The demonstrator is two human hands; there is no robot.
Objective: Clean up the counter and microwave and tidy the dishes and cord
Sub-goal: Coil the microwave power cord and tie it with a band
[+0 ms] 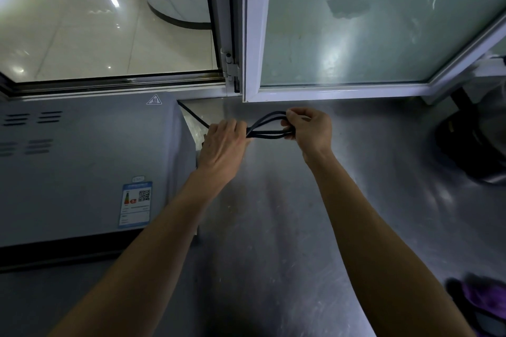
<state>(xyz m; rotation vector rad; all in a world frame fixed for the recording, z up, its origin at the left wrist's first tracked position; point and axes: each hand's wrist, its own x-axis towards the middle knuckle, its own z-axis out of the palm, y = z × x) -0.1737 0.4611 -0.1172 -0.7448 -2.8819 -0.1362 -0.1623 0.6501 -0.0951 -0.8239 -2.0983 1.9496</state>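
Above the scuffed stainless-steel counter, just right of the grey metal microwave, both hands hold a looped black power cord. The left hand curls its fingers around one end; the right hand pinches the other end's loops.

A black power cord is gathered into loops and held between both hands above the steel surface. One end of the loops is gripped by the left hand, the other is pinched by the fingers of the right hand. From the left fingers a single strand is led back behind the grey microwave. Beyond the fingers, a frosted window pane is seen.
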